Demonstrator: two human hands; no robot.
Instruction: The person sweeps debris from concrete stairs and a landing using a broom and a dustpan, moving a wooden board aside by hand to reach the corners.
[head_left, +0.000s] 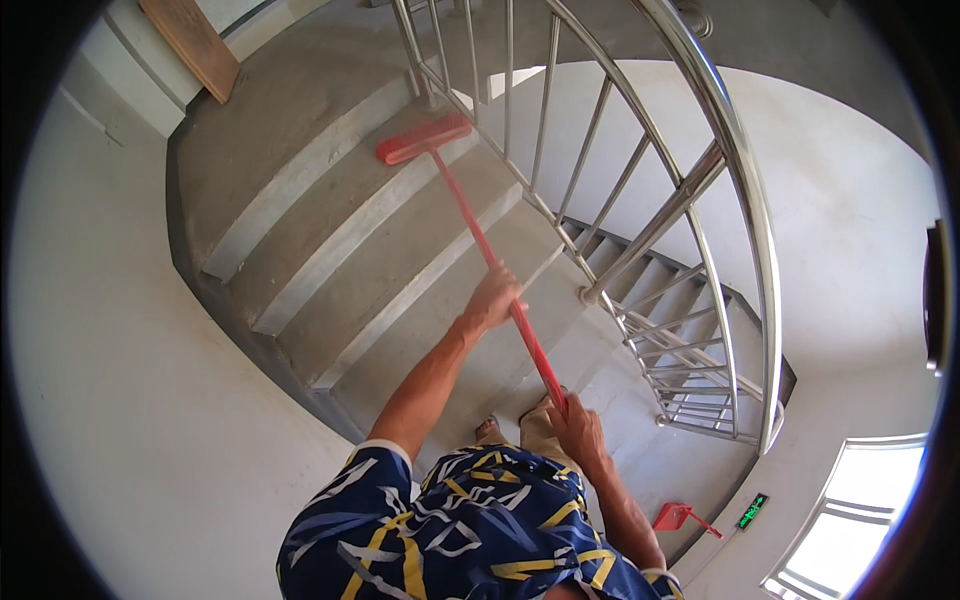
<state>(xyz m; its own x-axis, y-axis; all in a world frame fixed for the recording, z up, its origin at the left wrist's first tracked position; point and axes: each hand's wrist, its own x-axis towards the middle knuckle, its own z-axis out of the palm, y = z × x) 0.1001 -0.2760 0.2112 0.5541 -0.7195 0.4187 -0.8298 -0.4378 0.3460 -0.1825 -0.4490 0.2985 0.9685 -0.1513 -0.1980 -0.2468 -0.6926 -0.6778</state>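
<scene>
A red broom slants across the concrete stairs in front of me. Its head, with red bristles, lies on a step at the upper middle, close to the foot of the metal railing; it looks slightly blurred. My left hand grips the handle around its middle. Lower down, my right hand is closed round the handle near its end, close to my body. Both palms are hidden from view.
A stainless steel railing curves along the right side, with more stairs beyond it. White wall bounds the left. A wooden board leans at upper left. A red dustpan stands at lower right, near a window.
</scene>
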